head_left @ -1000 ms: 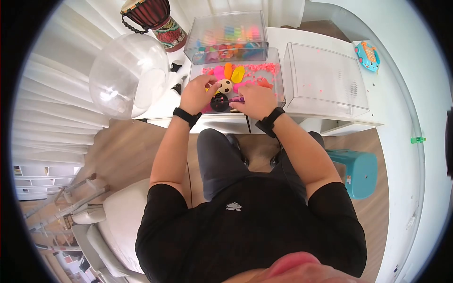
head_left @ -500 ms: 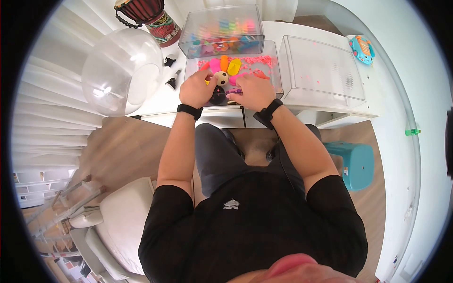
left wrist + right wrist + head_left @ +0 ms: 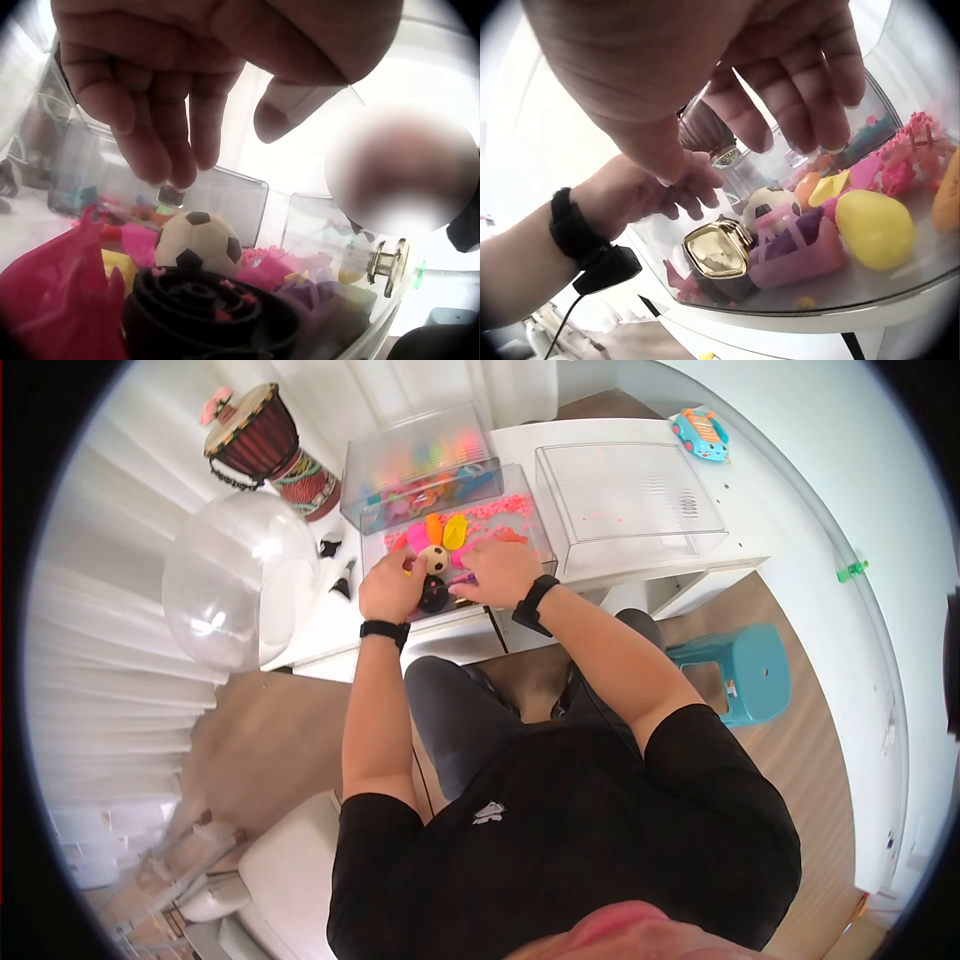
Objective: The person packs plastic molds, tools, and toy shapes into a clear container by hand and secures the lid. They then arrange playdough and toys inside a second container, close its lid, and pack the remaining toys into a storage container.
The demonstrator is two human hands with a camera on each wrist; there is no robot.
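Note:
Both hands hover over a clear bin (image 3: 541, 525) of toys, fingers loosely bent and apart. In the left wrist view my left hand (image 3: 217, 67) is above a cream-and-black soccer ball (image 3: 199, 244) and a black ridged round thing (image 3: 210, 307), with nothing seen in its grasp. A dark pink toy (image 3: 56, 285) lies beside them. My right hand (image 3: 727, 82) holds nothing visible above a pink basket (image 3: 802, 262) with a purple piece (image 3: 791, 238), a gold square-faced thing (image 3: 718, 250) and a yellow rounded toy (image 3: 875, 229).
Behind the bin stands a lidded clear box (image 3: 425, 465) of colourful toys. To the right lies a clear empty-looking container (image 3: 630, 500), with a toy phone (image 3: 702, 435) farther back. A transparent globe (image 3: 235, 580) and a drum (image 3: 255, 440) are at left; a teal stool (image 3: 760, 675) stands below.
The head view has turned, so the bin and hands appear farther left. Both hands remain over the bin, with little visible change in their pose.

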